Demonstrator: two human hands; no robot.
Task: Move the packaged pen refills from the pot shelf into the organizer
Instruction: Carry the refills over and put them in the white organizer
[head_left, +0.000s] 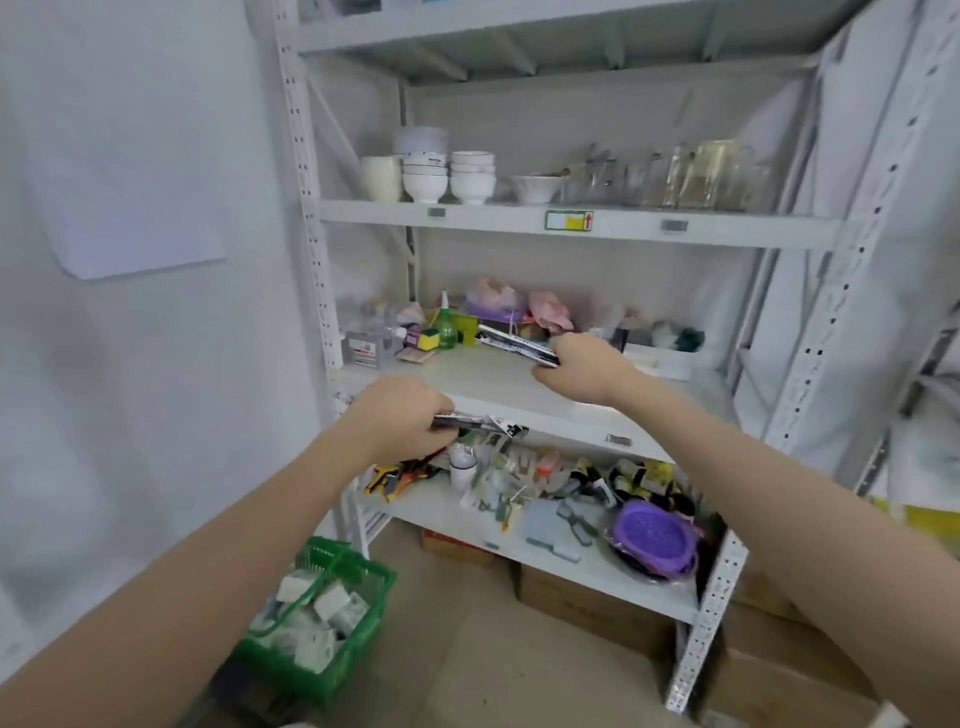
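Each hand was closed on a refill pack, the left hand pinching one pack at 9 o'clock, the right hand another over the shelf, where either thin pack could slip.

bowls left of jars (same shelf)

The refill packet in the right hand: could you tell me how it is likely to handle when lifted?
The refill packet looks thin and flat, so probably light. It sticks out from the right hand without drooping, suggesting some stiffness. Its glossy wrapper may be slippery in the grip.
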